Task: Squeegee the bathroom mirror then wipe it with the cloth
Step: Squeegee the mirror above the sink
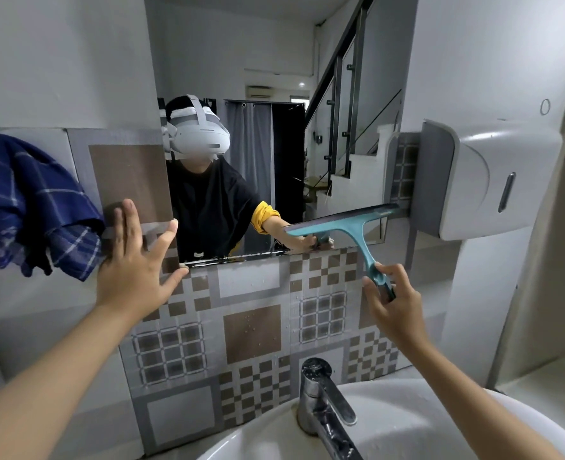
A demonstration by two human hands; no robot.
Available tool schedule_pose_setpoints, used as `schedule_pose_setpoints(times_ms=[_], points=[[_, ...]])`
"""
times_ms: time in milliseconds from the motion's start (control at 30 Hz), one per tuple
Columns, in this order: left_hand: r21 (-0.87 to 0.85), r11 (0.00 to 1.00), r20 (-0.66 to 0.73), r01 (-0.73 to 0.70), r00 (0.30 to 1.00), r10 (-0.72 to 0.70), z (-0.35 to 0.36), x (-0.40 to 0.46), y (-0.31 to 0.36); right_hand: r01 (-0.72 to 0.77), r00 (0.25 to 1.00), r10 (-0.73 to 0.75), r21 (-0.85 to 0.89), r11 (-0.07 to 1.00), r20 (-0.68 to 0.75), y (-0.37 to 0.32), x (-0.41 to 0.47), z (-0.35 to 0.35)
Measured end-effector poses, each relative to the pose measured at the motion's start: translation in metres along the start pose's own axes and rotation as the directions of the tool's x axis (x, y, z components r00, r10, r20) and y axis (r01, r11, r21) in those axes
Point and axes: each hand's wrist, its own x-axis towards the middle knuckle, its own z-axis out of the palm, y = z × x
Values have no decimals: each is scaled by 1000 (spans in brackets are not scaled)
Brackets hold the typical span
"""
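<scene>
Squeegee [350, 227], teal: blade lies against lower right part of mirror [274, 94], long axis slanting up to the right; handle runs down and right into right hand [390, 300]. Right hand curled around handle end, fingers closed on it. Left hand [135, 267] spread wide, palm flat on tiled wall [251, 327] just left of mirror's lower corner, thumb by the mirror edge. Blue checked cloth [25, 207] hangs on wall just left of left hand, untouched

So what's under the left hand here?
The left hand lies flat on the patterned wall tiles beside the mirror, thumb at its lower corner. The tile beneath the palm is covered.
</scene>
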Motion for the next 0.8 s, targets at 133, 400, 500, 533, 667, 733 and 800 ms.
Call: schedule_pose_setpoints(times_ms=[133, 400, 500, 533, 667, 733, 800], points=[[-15, 1000, 6, -3, 1000, 3, 0, 0, 0, -146, 989, 148, 106, 984, -15, -12, -13, 13], [-36, 999, 9, 4, 1000, -4, 3, 0, -1, -341, 924, 380, 344, 875, -50, -63, -23, 41], [-41, 999, 15, 13, 1000, -13, 4, 0, -2, -411, 883, 467, 398, 820, -51, -81, -22, 52], [-41, 999, 19, 14, 1000, -13, 4, 0, -2, -427, 869, 491, 414, 804, -57, -87, -22, 56], [-33, 999, 19, 11, 1000, -11, 3, 0, -2, -455, 825, 554, 449, 769, -113, -112, -23, 74], [-38, 999, 30, 12, 999, -11, 4, 0, 3, -461, 812, 570, 456, 761, -129, -120, -23, 80], [-39, 999, 24, 14, 1000, -13, 6, 1, 8, -481, 797, 592, 467, 742, -119, -123, -24, 85]])
